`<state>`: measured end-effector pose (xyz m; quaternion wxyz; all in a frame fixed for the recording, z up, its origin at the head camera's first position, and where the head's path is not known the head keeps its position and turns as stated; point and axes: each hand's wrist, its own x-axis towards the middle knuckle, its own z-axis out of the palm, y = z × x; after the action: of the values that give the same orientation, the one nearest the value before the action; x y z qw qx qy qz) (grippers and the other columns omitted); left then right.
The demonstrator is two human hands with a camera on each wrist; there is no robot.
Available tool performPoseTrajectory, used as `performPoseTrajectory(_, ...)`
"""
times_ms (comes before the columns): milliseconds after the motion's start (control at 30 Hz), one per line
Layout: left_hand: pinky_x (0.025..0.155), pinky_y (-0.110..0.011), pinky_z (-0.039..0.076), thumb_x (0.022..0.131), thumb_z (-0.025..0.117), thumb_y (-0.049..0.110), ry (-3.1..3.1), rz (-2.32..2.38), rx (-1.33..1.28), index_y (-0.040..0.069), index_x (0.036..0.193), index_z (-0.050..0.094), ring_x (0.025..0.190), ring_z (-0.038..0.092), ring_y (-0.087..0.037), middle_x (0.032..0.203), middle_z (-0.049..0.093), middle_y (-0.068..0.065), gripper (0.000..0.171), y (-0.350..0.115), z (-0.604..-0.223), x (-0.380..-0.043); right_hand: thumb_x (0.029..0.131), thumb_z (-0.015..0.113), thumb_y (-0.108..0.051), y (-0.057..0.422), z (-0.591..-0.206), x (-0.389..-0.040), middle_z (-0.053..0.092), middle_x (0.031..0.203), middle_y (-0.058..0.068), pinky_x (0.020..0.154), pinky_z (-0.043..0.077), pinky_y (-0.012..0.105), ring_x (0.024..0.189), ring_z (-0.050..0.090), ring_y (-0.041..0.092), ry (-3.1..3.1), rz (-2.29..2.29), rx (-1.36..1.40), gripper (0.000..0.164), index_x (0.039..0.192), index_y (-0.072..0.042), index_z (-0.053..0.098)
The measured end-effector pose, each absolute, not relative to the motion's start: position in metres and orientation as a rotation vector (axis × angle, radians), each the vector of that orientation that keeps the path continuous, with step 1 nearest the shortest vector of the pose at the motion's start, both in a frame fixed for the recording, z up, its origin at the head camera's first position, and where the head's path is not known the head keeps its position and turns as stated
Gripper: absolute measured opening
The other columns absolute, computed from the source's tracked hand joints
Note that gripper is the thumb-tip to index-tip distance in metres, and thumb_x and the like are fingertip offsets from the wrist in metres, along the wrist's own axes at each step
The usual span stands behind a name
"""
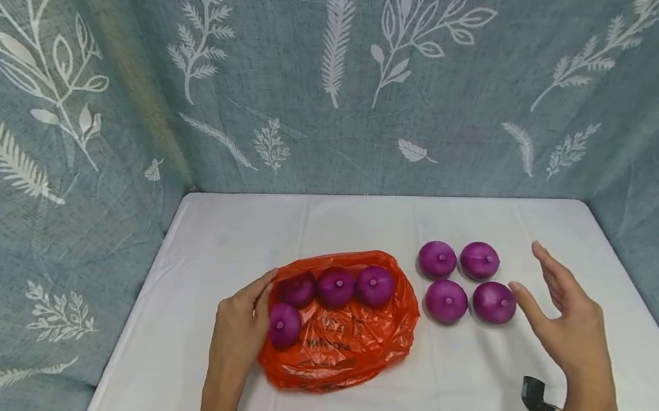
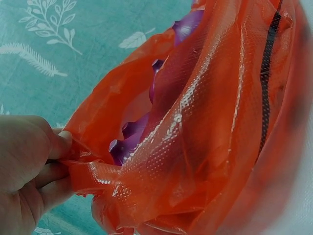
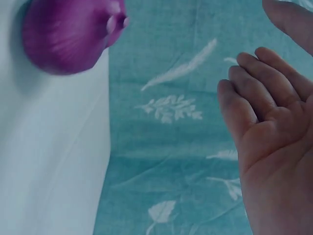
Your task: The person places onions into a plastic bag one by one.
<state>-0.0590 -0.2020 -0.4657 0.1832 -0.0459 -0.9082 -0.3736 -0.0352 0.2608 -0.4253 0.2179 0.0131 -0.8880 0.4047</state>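
Observation:
A red plastic bag (image 1: 348, 347) lies on the table with its mouth spread, and several purple onions (image 1: 335, 287) sit inside it. My left hand (image 1: 240, 326) pinches the bag's left rim between thumb and fingers; the left wrist view shows this hand (image 2: 29, 171) gripping the orange-red film (image 2: 190, 142). Right of the bag stand several more onions in a cluster, the nearest to my right hand being the front right onion (image 1: 494, 303). My right hand (image 1: 570, 320) hovers just right of it, fingers apart from the thumb and holding nothing. In the right wrist view its palm (image 3: 279, 127) shows bare.
A white cloth covers the table (image 1: 219, 233). Blue-green curtains (image 1: 339, 130) with white leaf prints hang behind it and along both sides. Black wrist mounts (image 1: 537, 398) sit at both wrists.

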Motion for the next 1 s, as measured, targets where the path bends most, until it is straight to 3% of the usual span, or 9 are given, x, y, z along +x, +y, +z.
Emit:
performPoseTrajectory(200, 0.097, -0.045, 0.059, 0.104, 0.067, 0.007, -2.551, -1.053, -0.144, 0.008, 0.137, 0.072, 0.12, 0.071, -0.029, 0.129, 0.074, -0.014, 0.033, -0.202, -0.466, -0.062, 0.096, 0.082, -0.022, 0.275, -0.43, -0.028, 0.049, 0.162, 0.008, 0.102, 0.03, -0.004, 0.129, 0.037, -0.026, -2.568, 1.115, -0.047, 0.077, 0.162, -0.034, 0.044)
performPoseTrajectory(367, 0.097, -0.046, 0.059, 0.104, 0.067, 0.006, -2.557, -1.049, -0.152, 0.008, 0.137, 0.072, 0.12, 0.071, -0.029, 0.129, 0.074, -0.014, 0.033, -0.202, -0.464, -0.063, 0.097, 0.08, -0.034, 0.284, -0.436, -0.025, 0.04, 0.168, 0.004, 0.099, 0.026, -0.007, 0.126, 0.031, -0.03, -2.672, 1.119, -0.116, 0.082, 0.164, -0.043, 0.036)
performPoseTrajectory(467, 0.097, -0.046, 0.059, 0.104, 0.067, 0.007, -2.563, -1.05, -0.15, 0.008, 0.137, 0.072, 0.12, 0.071, -0.029, 0.129, 0.074, -0.014, 0.033, -0.201, -0.463, -0.064, 0.097, 0.08, -0.037, 0.288, -0.441, -0.024, 0.036, 0.17, 0.0, 0.098, 0.025, -0.006, 0.141, 0.035, -0.016, -2.716, 1.142, -0.123, 0.083, 0.165, -0.043, 0.033)
performPoseTrajectory(533, 0.097, -0.045, 0.06, 0.104, 0.067, 0.007, -2.567, -1.051, -0.146, 0.009, 0.137, 0.072, 0.12, 0.071, -0.029, 0.129, 0.074, -0.014, 0.033, -0.201, -0.463, -0.063, 0.097, 0.08, -0.038, 0.289, -0.444, -0.023, 0.036, 0.171, -0.001, 0.097, 0.026, -0.007, 0.15, 0.04, 0.005, -2.74, 1.163, -0.13, 0.084, 0.165, -0.044, 0.032)
performPoseTrajectory(667, 0.096, -0.046, 0.06, 0.104, 0.068, 0.007, -2.578, -1.048, -0.128, 0.009, 0.137, 0.072, 0.119, 0.071, -0.029, 0.129, 0.074, -0.014, 0.034, -0.201, -0.462, -0.061, 0.095, 0.082, -0.037, 0.291, -0.449, -0.023, 0.036, 0.17, 0.006, 0.096, 0.025, -0.008, 0.147, 0.043, 0.043, -2.777, 1.184, -0.115, 0.087, 0.167, -0.04, 0.032)
performPoseTrajectory(733, 0.096, -0.046, 0.06, 0.104, 0.068, 0.008, -2.582, -1.046, -0.122, 0.009, 0.138, 0.072, 0.12, 0.071, -0.03, 0.129, 0.074, -0.014, 0.034, -0.201, -0.462, -0.06, 0.095, 0.082, -0.037, 0.291, -0.452, -0.024, 0.037, 0.17, 0.01, 0.096, 0.026, -0.007, 0.144, 0.044, 0.049, -2.793, 1.182, -0.105, 0.088, 0.167, -0.037, 0.032)
performPoseTrajectory(767, 0.097, -0.046, 0.059, 0.104, 0.067, 0.007, -2.584, -1.043, -0.121, 0.009, 0.138, 0.072, 0.12, 0.071, -0.03, 0.13, 0.073, -0.014, 0.034, -0.201, -0.462, -0.06, 0.095, 0.083, -0.036, 0.291, -0.453, -0.024, 0.037, 0.169, 0.012, 0.104, 0.03, -0.002, 0.144, 0.043, 0.051, -2.796, 1.189, -0.097, 0.089, 0.168, -0.035, 0.032)
performPoseTrajectory(867, 0.097, -0.046, 0.059, 0.104, 0.067, 0.007, -2.586, -1.035, -0.124, 0.008, 0.138, 0.072, 0.121, 0.071, -0.03, 0.13, 0.073, -0.014, 0.034, -0.201, -0.462, -0.061, 0.095, 0.083, -0.034, 0.29, -0.458, -0.026, 0.036, 0.169, 0.017, 0.119, 0.039, 0.028, 0.143, 0.043, 0.055, -2.806, 1.215, -0.082, 0.09, 0.168, -0.031, 0.031)
performPoseTrajectory(1000, 0.097, -0.046, 0.059, 0.104, 0.067, 0.007, -2.589, -1.027, -0.129, 0.008, 0.138, 0.072, 0.121, 0.071, -0.03, 0.13, 0.073, -0.014, 0.034, -0.2, -0.461, -0.063, 0.094, 0.083, -0.037, 0.289, -0.464, -0.027, 0.035, 0.169, 0.017, 0.12, 0.039, 0.033, 0.143, 0.043, 0.055, -2.833, 1.228, -0.1, 0.092, 0.169, -0.03, 0.029)
